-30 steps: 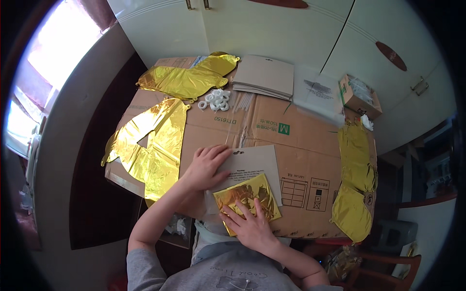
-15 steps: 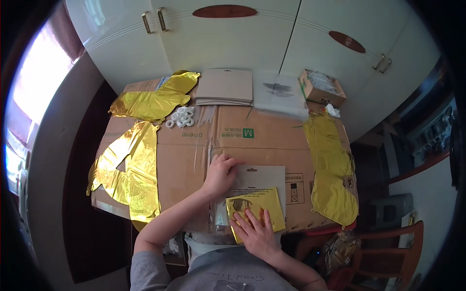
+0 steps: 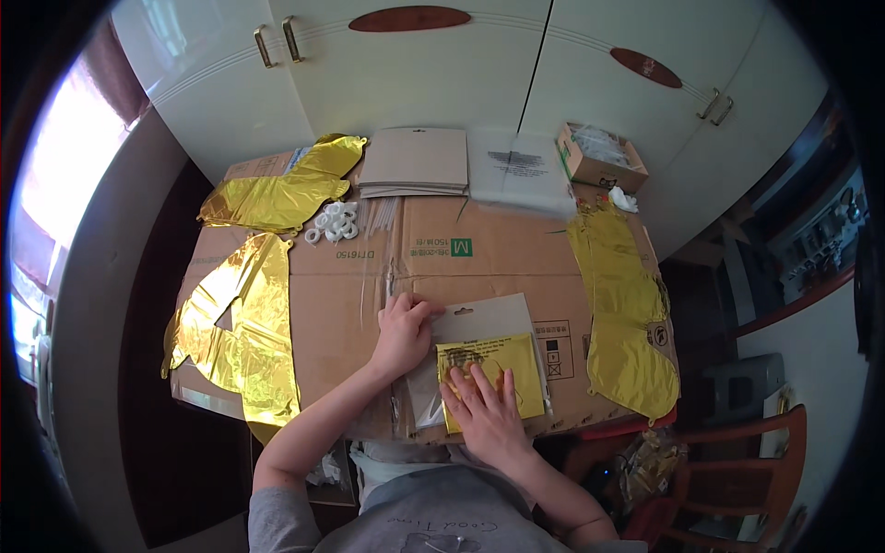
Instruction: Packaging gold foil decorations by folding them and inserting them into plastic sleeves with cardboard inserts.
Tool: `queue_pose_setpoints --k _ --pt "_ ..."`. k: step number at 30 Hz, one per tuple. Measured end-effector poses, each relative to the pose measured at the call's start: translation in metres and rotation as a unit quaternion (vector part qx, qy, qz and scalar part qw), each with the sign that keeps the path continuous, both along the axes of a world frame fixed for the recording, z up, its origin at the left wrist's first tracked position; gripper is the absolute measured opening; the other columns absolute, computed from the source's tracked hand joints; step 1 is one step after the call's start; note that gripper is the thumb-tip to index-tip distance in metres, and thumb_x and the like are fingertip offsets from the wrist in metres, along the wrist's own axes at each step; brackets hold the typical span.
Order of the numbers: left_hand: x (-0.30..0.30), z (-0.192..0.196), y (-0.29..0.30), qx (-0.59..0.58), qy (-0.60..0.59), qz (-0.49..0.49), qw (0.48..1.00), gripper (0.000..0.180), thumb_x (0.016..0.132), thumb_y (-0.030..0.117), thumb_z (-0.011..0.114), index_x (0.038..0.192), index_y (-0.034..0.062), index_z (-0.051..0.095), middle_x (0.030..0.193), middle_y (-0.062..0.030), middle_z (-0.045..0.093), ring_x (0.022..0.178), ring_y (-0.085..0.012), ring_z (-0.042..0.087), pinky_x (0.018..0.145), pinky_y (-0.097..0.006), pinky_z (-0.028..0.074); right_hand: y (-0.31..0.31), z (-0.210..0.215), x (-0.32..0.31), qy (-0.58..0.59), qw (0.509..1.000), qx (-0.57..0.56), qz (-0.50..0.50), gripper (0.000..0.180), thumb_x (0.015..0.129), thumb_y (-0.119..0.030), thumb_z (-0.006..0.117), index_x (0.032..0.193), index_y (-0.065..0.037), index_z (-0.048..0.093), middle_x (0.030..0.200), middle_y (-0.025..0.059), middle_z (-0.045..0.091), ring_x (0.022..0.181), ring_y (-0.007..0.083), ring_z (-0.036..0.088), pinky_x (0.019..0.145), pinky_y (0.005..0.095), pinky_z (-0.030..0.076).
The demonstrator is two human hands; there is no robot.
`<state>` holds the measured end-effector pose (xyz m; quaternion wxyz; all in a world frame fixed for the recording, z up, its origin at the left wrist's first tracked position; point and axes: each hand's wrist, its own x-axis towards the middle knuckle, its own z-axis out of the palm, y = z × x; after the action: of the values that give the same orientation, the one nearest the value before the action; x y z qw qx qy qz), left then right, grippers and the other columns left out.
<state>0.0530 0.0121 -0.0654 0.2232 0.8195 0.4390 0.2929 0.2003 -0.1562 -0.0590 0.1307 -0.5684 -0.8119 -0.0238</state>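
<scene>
Bright window glare left; fisheye-bent, dark rim.

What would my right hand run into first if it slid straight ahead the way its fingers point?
The right hand lies flat on the folded gold foil, fingers pointing away. Ahead comes the grey backing card, then probably bare cardboard.

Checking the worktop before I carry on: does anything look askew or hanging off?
Yes. The gold foil balloon on the left hangs over the edge of the flattened cardboard, and the one on the right droops past the corner.
</scene>
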Motion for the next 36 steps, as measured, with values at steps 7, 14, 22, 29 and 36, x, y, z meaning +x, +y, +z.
queue_pose_setpoints --k 7,14,22,29,36 --pt "0.003 -0.009 0.001 0.065 0.021 -0.009 0.998 0.029 0.078 0.001 0.058 0.102 0.0126 0.068 0.102 -0.0071 0.058 0.102 -0.0291 0.052 0.085 -0.043 0.041 0.006 0.011 0.022 0.032 0.994 -0.031 0.096 0.055 0.087 -0.024 0.059 0.140 -0.019 0.047 0.149 0.0083 0.038 0.140 0.0302 0.030 0.111 0.0627 0.027" --pt "0.009 -0.009 0.006 0.091 0.045 -0.032 0.994 0.030 0.079 -0.002 0.058 0.103 0.0119 0.069 0.103 -0.0085 0.059 0.099 -0.0303 0.053 0.090 -0.042 0.044 -0.004 0.014 0.070 0.024 0.975 0.071 0.210 0.028 0.082 -0.018 0.063 0.110 -0.016 0.060 0.126 0.0004 0.057 0.120 0.0175 0.051 0.103 0.0449 0.044" --pt "0.013 -0.006 0.012 0.105 0.049 -0.042 0.992 0.033 0.075 -0.002 0.059 0.103 0.0126 0.069 0.102 -0.0071 0.059 0.097 -0.0292 0.053 0.088 -0.041 0.044 0.005 0.010 0.082 0.023 0.965 0.124 0.231 0.016 0.082 -0.018 0.063 0.097 -0.016 0.067 0.112 -0.0033 0.063 0.108 0.0128 0.056 0.097 0.0407 0.046" --pt "0.013 -0.011 0.013 0.112 0.043 -0.039 0.992 0.031 0.075 0.000 0.060 0.102 0.0126 0.069 0.102 -0.0062 0.058 0.096 -0.0284 0.053 0.087 -0.041 0.043 0.015 0.013 0.073 -0.009 0.967 0.139 0.213 0.018 0.082 -0.019 0.064 0.098 -0.016 0.069 0.112 -0.0055 0.064 0.106 0.0126 0.055 0.093 0.0420 0.045" --pt "0.010 -0.007 0.012 0.099 0.028 -0.055 0.993 0.026 0.078 0.006 0.061 0.104 0.0105 0.066 0.107 -0.0063 0.058 0.103 -0.0278 0.053 0.091 -0.041 0.040 0.011 0.010 0.062 -0.055 0.971 0.170 0.162 0.016 0.084 -0.019 0.063 0.098 -0.016 0.070 0.116 -0.0044 0.063 0.110 0.0134 0.054 0.094 0.0429 0.044"
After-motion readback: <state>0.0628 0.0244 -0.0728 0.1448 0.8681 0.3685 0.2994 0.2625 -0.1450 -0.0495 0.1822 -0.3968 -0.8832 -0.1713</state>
